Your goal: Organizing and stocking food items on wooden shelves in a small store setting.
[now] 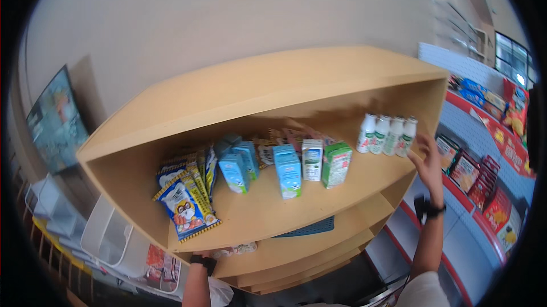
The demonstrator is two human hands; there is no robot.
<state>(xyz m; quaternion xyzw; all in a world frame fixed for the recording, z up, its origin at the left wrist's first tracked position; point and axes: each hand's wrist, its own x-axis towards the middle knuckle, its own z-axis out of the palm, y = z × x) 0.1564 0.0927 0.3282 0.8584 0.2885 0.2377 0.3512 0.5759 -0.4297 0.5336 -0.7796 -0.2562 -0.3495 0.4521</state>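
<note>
Four small white bottles with dark caps (pixel 386 135) stand in a row at the right end of the wooden shelf unit's top compartment (pixel 256 230). My right hand (pixel 424 159) is beside the rightmost bottle, fingers spread; whether it touches is unclear. My left hand (pixel 203 254) reaches under the top compartment's board at the lower left, mostly hidden, near white bottles (pixel 244 247) on the shelf below. Blue drink cartons (pixel 288 172), a white carton (pixel 312 159) and a green carton (pixel 336 165) stand mid-shelf. Blue-and-yellow snack bags (pixel 186 206) lean at the left, with more packets behind the cartons.
Red-edged store racks with packaged snacks (pixel 466 170) stand at the right. A white plastic basket (pixel 113 238) and snack packs are at the lower left. A screen (pixel 57 123) is on the left wall. A dark perforated tray (pixel 310 226) lies on the lower shelf.
</note>
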